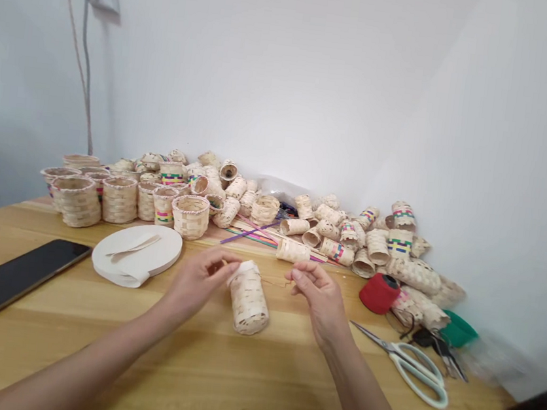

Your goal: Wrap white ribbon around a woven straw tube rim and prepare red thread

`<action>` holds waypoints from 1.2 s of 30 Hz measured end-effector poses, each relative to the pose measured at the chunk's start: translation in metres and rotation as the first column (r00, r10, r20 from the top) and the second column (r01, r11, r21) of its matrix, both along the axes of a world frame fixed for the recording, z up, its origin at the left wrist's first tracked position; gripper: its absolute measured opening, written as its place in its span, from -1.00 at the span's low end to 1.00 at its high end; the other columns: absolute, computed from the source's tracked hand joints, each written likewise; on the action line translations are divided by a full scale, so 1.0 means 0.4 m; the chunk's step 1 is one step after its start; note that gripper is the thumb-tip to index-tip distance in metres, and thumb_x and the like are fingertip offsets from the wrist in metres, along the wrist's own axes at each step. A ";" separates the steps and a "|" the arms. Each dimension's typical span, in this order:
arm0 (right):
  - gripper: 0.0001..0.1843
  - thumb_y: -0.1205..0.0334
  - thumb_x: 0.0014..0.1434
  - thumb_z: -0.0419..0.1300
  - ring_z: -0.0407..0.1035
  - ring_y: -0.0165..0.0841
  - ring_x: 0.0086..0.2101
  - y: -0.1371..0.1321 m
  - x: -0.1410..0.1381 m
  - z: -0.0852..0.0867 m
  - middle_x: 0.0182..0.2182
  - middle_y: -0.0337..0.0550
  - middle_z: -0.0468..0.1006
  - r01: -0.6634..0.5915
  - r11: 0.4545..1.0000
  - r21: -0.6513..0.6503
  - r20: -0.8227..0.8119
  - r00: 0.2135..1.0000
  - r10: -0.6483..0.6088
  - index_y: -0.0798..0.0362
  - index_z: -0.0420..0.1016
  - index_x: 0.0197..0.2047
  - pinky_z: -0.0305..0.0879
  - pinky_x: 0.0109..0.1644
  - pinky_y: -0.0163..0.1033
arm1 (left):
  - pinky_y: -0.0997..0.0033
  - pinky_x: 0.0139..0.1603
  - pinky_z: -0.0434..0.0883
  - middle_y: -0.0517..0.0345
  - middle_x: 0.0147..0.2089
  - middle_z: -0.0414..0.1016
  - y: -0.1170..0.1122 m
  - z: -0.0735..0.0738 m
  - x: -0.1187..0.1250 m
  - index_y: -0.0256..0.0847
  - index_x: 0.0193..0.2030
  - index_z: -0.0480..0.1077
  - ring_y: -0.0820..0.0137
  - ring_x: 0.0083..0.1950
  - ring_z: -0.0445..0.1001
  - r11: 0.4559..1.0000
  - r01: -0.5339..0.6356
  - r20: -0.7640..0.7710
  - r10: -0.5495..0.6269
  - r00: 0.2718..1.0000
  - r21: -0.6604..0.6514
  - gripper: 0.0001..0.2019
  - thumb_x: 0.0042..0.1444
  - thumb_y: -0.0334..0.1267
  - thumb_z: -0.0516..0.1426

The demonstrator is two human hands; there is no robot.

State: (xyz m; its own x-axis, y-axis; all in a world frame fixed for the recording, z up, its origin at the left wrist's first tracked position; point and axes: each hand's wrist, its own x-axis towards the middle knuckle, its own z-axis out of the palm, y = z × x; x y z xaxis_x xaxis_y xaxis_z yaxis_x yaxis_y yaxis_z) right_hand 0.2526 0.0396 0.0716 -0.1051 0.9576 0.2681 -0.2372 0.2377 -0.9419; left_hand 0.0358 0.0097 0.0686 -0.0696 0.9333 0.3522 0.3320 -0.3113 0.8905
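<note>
Head view shows a small woven basket (pixel 248 297) lying tilted on the wooden desk (pixel 215 369) between the two hands, its open mouth turned up and away. The left hand (pixel 198 280) pinches the basket's rim with thumb and fingertips closed on it; the right hand (pixel 319 290) is just beside the rim, fingers pinched together on what looks like a thin thread or strip running toward the basket, though that strand is too fine to make out surely. The basket looks light and springy, made of thin flat strips that would crush or fray under a hard squeeze, so the firmer rim or a gentle hold around the body seems the safest place to take it. Near the right forearm lie white-handled scissors (pixel 413 362), with a red spool of thread (pixel 379 293) beyond them and a green dish (pixel 459 330) farther right. Left of the hands sits a coil of pale flat strip (pixel 137 254), and a dark phone (pixel 2 283) lies near the desk's left edge. Along the white wall a big heap of finished woven baskets (pixel 253 206) stretches across, some banded in colour, with loose coloured strips (pixel 255 232) in front of them.
</note>
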 end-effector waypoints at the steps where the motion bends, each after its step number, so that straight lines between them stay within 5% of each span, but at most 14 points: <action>1: -0.76 0.16 -0.13 0.43 0.43 -0.44 -0.47 -0.006 -0.006 0.000 -0.51 -0.20 0.60 -0.005 1.000 0.009 0.011 1.000 0.005 0.08 0.54 -0.41 0.30 -0.45 -0.41 | 0.41 -0.27 0.24 0.14 -0.36 0.48 -0.013 0.006 0.019 -0.22 -0.36 0.50 0.34 -0.31 0.35 0.998 0.066 0.009 -0.066 0.998 0.009 -0.76 0.01 -0.10 0.13; 4: -0.80 0.17 -0.10 0.41 0.45 -0.42 -0.46 -0.029 -0.026 -0.002 -0.50 -0.22 0.61 -0.034 0.999 0.034 0.037 0.999 0.033 0.06 0.54 -0.42 0.33 -0.38 -0.37 | 0.42 -0.28 0.25 0.13 -0.39 0.51 -0.048 0.010 0.070 -0.24 -0.42 0.51 0.35 -0.32 0.38 0.973 0.215 0.094 -0.206 0.974 -0.086 -0.79 -0.03 -0.12 0.18; 10: -0.88 0.21 -0.02 0.36 0.47 -0.41 -0.42 -0.070 -0.052 -0.010 -0.46 -0.25 0.60 -0.075 0.990 0.116 0.131 0.990 0.059 0.02 0.54 -0.38 0.36 -0.32 -0.36 | 0.52 -0.53 0.11 0.24 -0.58 0.36 -0.071 -0.002 0.102 -0.29 -0.31 0.53 0.52 -0.55 0.18 0.883 0.354 0.321 -0.253 0.913 -0.309 -0.66 -0.15 -0.05 0.27; 21: -0.87 0.18 0.02 0.32 0.42 -0.40 -0.45 -0.070 -0.053 -0.015 -0.45 -0.20 0.57 -0.138 0.972 0.191 0.243 0.966 0.089 0.05 0.53 -0.39 0.32 -0.37 -0.33 | 0.56 -0.58 0.08 0.23 -0.58 0.35 -0.067 -0.014 0.090 -0.29 -0.50 0.38 0.56 -0.58 0.22 0.817 0.492 0.529 -0.287 0.799 -0.300 -0.68 -0.11 -0.04 0.28; 36: -0.73 0.02 0.13 0.20 0.34 -0.51 -0.55 -0.056 -0.039 0.004 -0.43 -0.25 0.49 -0.098 0.983 0.155 0.264 0.963 0.054 0.06 0.39 -0.38 0.29 -0.47 -0.40 | 0.51 -0.53 0.11 0.25 -0.64 0.29 -0.054 -0.017 0.077 -0.30 -0.55 0.40 0.52 -0.57 0.18 0.846 0.430 0.399 -0.294 0.869 -0.315 -0.72 -0.17 -0.09 0.26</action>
